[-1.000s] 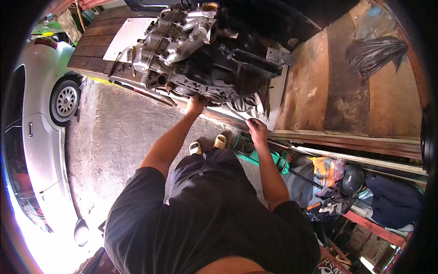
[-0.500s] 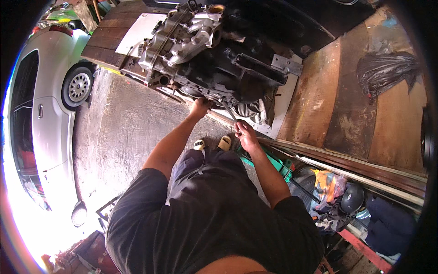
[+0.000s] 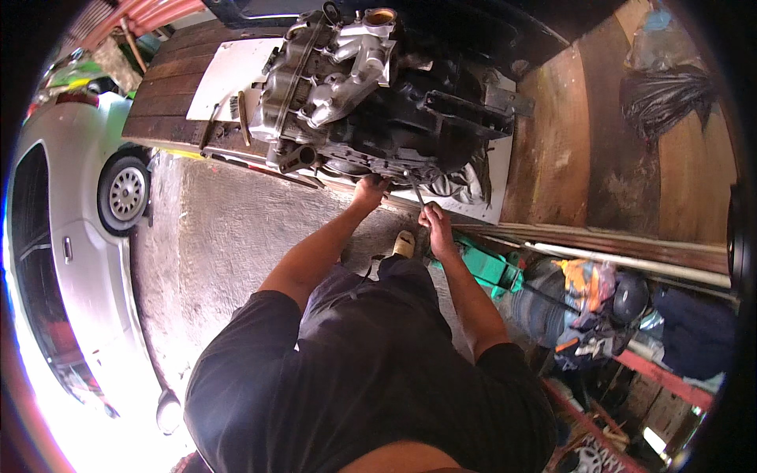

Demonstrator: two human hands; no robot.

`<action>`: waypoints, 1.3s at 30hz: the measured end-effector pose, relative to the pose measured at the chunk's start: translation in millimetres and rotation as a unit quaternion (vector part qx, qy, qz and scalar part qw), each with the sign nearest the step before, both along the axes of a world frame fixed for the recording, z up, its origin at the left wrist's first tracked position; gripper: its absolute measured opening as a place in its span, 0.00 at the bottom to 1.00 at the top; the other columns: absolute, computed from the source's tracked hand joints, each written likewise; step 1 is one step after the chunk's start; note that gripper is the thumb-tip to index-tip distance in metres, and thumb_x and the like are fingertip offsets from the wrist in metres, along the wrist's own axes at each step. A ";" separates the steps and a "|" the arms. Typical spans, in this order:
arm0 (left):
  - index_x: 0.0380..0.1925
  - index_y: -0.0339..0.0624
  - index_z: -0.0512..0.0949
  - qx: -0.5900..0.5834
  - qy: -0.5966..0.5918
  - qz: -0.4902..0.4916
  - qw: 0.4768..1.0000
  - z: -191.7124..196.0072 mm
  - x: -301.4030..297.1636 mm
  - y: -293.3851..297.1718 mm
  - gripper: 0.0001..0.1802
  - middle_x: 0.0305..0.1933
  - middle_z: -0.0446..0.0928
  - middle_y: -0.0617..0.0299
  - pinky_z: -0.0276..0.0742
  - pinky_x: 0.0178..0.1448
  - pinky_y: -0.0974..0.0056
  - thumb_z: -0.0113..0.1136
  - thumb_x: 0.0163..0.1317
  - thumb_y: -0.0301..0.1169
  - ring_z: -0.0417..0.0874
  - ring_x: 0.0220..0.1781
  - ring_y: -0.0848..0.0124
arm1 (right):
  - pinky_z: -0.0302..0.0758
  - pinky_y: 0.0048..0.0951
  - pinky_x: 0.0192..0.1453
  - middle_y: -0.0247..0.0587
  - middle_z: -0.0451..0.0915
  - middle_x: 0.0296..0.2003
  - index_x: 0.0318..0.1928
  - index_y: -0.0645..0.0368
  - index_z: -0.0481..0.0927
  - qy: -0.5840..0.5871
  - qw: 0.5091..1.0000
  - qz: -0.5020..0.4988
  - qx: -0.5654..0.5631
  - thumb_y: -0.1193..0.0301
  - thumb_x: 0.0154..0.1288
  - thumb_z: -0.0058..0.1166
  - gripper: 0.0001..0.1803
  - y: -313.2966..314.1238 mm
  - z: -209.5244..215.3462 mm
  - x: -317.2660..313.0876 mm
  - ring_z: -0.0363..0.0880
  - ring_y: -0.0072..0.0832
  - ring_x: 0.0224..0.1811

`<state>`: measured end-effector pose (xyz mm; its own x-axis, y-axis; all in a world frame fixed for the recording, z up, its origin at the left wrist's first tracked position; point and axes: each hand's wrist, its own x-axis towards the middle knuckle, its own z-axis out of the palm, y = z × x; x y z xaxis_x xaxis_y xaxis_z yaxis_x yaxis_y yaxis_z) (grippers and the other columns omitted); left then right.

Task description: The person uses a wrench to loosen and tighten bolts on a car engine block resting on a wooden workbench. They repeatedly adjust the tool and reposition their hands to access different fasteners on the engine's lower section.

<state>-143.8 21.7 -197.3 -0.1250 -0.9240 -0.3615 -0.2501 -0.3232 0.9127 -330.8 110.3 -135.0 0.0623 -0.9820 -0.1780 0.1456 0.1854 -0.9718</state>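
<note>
A large engine [image 3: 347, 94], silver on its left and blackened on its right, lies on a workbench in front of me. Against its near lower edge is my left hand [image 3: 371, 191], fingers curled in; what they grip is hidden. My right hand [image 3: 436, 221], to the right and closer to me, is wrapped round the end of a wrench [image 3: 417, 193]. This slim metal wrench slants up and away to the engine's near side, where its far end meets the casing. A crumpled grey cloth [image 3: 464, 185] sits beside the engine's right lower side.
A brush [image 3: 234, 108] and a long-handled tool [image 3: 209, 126] lie left of the engine, by a white board [image 3: 217, 83]. A silver car [image 3: 83, 236] stands far left. Right of my legs are a green jack-like tool [image 3: 485, 264], a tyre [image 3: 540, 307] and a black plastic bag [image 3: 670, 98].
The whole view has shifted, so the engine and both hands appear farther right. The brush beside the engine now shows clearly. Both hands keep their places at the engine and wrench.
</note>
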 end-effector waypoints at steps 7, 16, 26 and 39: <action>0.27 0.39 0.80 -0.111 -0.130 -0.098 0.980 -28.3 9.2 -18.6 0.18 0.29 0.78 0.45 0.75 0.39 0.50 0.54 0.57 0.44 0.80 0.36 0.49 | 0.59 0.18 0.28 0.27 0.70 0.23 0.35 0.62 0.76 0.135 0.983 -0.122 0.007 0.67 0.65 0.51 0.09 7.7 -13.0 49.7 0.62 0.14 0.23; 0.30 0.37 0.79 0.078 0.077 -0.012 0.994 -0.3 6.1 -3.2 0.14 0.24 0.80 0.58 0.77 0.28 0.65 0.52 0.60 0.38 0.81 0.24 0.69 | 0.61 0.19 0.28 0.26 0.72 0.25 0.34 0.61 0.76 0.121 0.980 -0.157 0.001 0.68 0.65 0.52 0.09 15.5 -2.7 43.2 0.62 0.14 0.24; 0.27 0.39 0.79 -0.120 -0.252 -0.044 0.959 -5.6 -3.8 -5.5 0.19 0.28 0.79 0.46 0.75 0.39 0.51 0.57 0.56 0.47 0.80 0.35 0.49 | 0.59 0.18 0.27 0.24 0.71 0.24 0.34 0.61 0.77 0.089 0.990 -0.111 -0.025 0.70 0.64 0.52 0.06 -7.9 -10.3 30.9 0.61 0.13 0.23; 0.28 0.36 0.78 -0.055 -0.049 0.107 0.992 5.3 -2.4 6.4 0.13 0.23 0.78 0.59 0.75 0.23 0.68 0.65 0.54 0.37 0.79 0.24 0.73 | 0.57 0.18 0.27 0.26 0.71 0.25 0.36 0.62 0.76 0.089 0.992 -0.086 -0.023 0.68 0.64 0.53 0.09 -14.1 10.8 12.9 0.59 0.13 0.24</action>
<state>-146.3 28.1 -192.0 0.1088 -0.9601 -0.2577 -0.2767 -0.2782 0.9198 -317.9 96.2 -124.2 -0.1346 -0.9828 -0.1265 -0.0025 0.1280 -0.9918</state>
